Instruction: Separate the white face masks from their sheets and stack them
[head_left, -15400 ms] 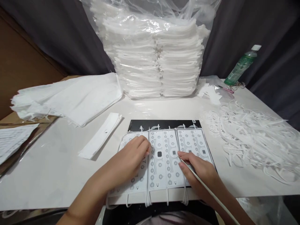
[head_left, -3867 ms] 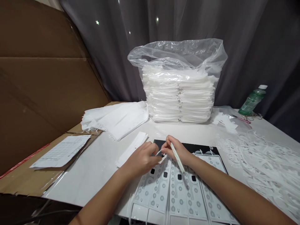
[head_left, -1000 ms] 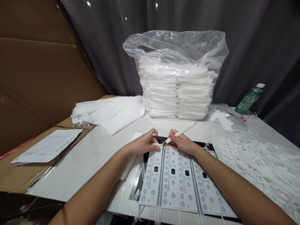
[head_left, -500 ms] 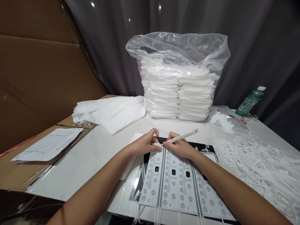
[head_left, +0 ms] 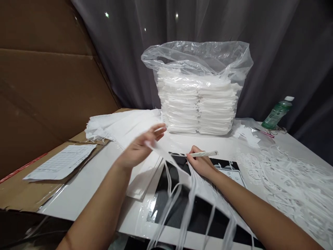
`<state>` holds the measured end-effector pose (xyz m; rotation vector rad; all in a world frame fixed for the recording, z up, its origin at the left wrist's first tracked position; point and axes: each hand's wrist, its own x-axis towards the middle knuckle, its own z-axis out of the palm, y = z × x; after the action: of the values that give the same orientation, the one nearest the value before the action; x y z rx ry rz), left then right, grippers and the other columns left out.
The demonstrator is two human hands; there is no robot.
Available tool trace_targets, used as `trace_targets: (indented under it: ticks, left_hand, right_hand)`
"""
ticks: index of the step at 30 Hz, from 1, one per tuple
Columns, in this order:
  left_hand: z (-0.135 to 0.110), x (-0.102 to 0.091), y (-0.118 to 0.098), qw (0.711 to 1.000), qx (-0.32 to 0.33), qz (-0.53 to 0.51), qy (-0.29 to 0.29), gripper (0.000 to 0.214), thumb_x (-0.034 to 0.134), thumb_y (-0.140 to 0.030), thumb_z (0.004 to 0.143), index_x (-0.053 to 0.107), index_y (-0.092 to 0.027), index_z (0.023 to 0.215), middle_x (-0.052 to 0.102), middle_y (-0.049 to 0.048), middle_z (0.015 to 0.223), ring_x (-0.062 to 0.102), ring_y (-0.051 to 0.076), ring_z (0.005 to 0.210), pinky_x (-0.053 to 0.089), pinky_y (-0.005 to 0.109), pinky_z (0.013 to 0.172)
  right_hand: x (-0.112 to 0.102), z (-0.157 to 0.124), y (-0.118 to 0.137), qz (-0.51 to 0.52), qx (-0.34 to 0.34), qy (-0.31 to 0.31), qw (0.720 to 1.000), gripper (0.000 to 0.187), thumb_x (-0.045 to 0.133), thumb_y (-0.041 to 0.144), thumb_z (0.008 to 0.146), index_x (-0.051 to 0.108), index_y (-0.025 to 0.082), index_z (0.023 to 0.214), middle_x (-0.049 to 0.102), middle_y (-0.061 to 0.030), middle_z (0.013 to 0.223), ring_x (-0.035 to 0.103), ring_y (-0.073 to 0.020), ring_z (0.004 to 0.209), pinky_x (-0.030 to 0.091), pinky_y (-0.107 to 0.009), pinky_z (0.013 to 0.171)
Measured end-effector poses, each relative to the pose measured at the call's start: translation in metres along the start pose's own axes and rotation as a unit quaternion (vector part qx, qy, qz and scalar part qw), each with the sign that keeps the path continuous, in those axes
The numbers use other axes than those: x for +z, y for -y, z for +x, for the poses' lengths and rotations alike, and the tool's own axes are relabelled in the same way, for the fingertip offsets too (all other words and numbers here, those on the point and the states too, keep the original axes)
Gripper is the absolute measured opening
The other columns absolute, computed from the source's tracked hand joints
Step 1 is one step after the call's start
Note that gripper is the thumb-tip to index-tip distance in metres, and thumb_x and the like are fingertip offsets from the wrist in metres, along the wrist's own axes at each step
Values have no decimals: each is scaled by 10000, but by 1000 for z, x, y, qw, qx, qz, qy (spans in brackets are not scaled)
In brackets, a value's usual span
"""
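My left hand (head_left: 142, 147) is raised over the table's middle, its fingers partly spread, thumb and fingers pinching the end of a thin white strip (head_left: 166, 154). The strip slants down to a lifted white sheet (head_left: 208, 189) with long hanging bands, blurred by motion. My right hand (head_left: 201, 162) is closed round a slim white pen-like stick (head_left: 205, 153), its tip pointing left at the sheet's upper edge. Beneath the sheet lies a black board (head_left: 166, 208). A pale dotted panel (head_left: 232, 175) shows partly behind my right forearm.
A clear plastic bag (head_left: 197, 55) of stacked white cloth-like pieces stands at the back. White sheets (head_left: 122, 125) and a printed paper (head_left: 61, 161) lie left, beside a cardboard box (head_left: 47, 69). Loose white strips (head_left: 293, 187) and a green bottle (head_left: 278, 113) are right.
My left hand has moved left and up from the dotted sheet's top edge, drawing a white strip with it. The sheet has lifted, baring the black board. My right hand stays nearly in place.
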<state>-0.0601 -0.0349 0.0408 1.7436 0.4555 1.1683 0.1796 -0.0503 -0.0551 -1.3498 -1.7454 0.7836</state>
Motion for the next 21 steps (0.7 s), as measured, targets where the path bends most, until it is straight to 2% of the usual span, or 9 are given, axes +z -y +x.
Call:
trace_targets:
  ticks: [2, 5, 8, 11, 14, 16, 17, 19, 21]
  left_hand:
    - [-3, -14, -13, 968, 90, -190, -134, 145, 699, -421, 800, 637, -295, 839, 640, -57, 1059, 642, 82, 784, 529, 183, 724]
    - [-6, -23, -26, 920, 150, -281, -228, 61, 649, -332, 861, 622, -294, 900, 631, -117, 792, 443, -48, 403, 356, -7, 388]
    - [-8, -19, -31, 915, 143, -242, -290, 42, 598, -304, 901, 613, -266, 891, 547, -121, 633, 259, -41, 295, 214, 33, 260]
    - [-16, -18, -40, 917, 138, -174, -331, 205, 492, -471, 930, 605, -300, 939, 413, -118, 511, 193, -4, 283, 151, 128, 248]
    - [-25, -31, -48, 963, 44, -30, -264, 586, 256, -724, 877, 616, -263, 901, 294, -88, 462, 272, 47, 328, 185, 181, 293]
    - [-24, -42, -48, 980, -52, 65, -181, 654, 288, -773, 810, 636, -219, 832, 277, -75, 472, 339, 86, 393, 253, 195, 317]
    - [-22, -46, -45, 981, -94, 89, -142, 567, 411, -719, 794, 647, -204, 815, 298, -72, 482, 371, 101, 428, 297, 199, 336]
    - [-17, -48, -34, 977, -169, 109, -73, 296, 668, -457, 724, 669, -175, 813, 381, -62, 509, 420, 118, 481, 365, 207, 391]
    - [-12, -45, -18, 953, -255, 163, 21, 228, 724, -245, 658, 677, -171, 868, 485, -44, 579, 465, 125, 536, 403, 208, 468]
  right_hand:
    - [1, 1, -2, 3, 16, -9, 1000, 232, 491, 352, 840, 388, 234, 669, 531, 43, 618, 535, -164, 627, 335, -260, 579]
    - [1, 3, -3, 5, 28, -17, 999, 252, 512, 369, 826, 386, 236, 652, 525, 39, 602, 526, -171, 625, 327, -266, 582]
    - [1, 4, -3, 8, 30, -18, 999, 250, 515, 366, 820, 390, 238, 645, 528, 36, 602, 521, -174, 629, 325, -272, 593]
    - [1, 4, -2, 12, 30, -22, 999, 242, 514, 354, 811, 385, 240, 642, 515, 36, 594, 509, -175, 632, 321, -271, 595]
    - [1, 4, -2, 17, 28, -19, 999, 225, 521, 340, 801, 394, 239, 644, 511, 37, 597, 504, -173, 635, 321, -271, 598]
    - [0, 3, -2, 22, 31, -8, 999, 224, 526, 347, 804, 410, 236, 648, 534, 34, 618, 519, -172, 641, 329, -271, 597]
    - [-1, 3, -1, 26, 32, -1, 999, 228, 530, 354, 806, 417, 234, 649, 550, 32, 632, 531, -173, 646, 336, -271, 597]
    - [-2, 2, 1, 33, 32, 14, 999, 233, 541, 360, 808, 426, 231, 651, 583, 28, 655, 555, -174, 658, 352, -271, 598]
    - [-3, 1, 2, 40, 30, 27, 998, 229, 552, 354, 807, 436, 229, 654, 601, 26, 660, 568, -174, 665, 365, -272, 602]
